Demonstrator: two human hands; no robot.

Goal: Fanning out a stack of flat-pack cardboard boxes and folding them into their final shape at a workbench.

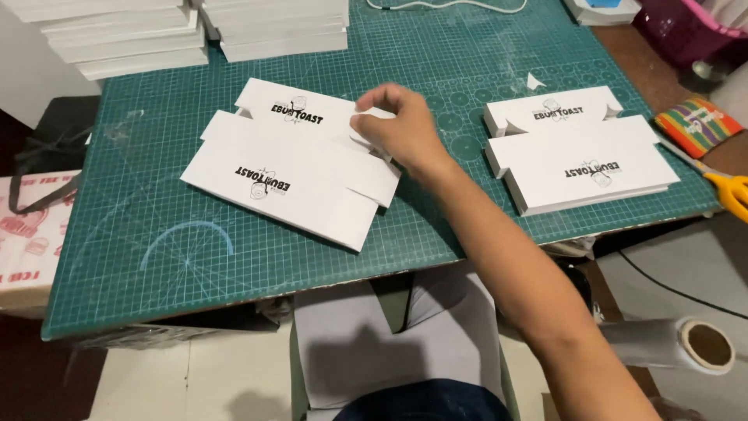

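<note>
— One hand [401, 129] is all the head camera shows, the right one, reaching in from the lower right. What could go wrong with that flat white carton blank [292, 168] under it?

— My guess: a crooked crease. Its fingers are bent and nearly closed, thumb against fingertips, pinching a small flap [366, 125] at the blank's right edge. If the pinch pulls sideways, the flap may fold off its score line or tear at the notch.

— Is anything steadying the blank?

— Nothing visible. No left hand is in view, so the blank lies loose on the green cutting mat [156, 234], just left of and below the hand, and could slide when the flap lifts.

— Anything close enough to get knocked?

— A stack of matching white blanks [580, 152] lies to the right of the hand, well apart. Yellow-handled scissors [728, 191] sit farther right at the mat's edge, and piles of white card [125, 35] lie beyond the hand, toward the far edge. The forearm crosses the mat's near edge, which seems the likelier snag.
</note>
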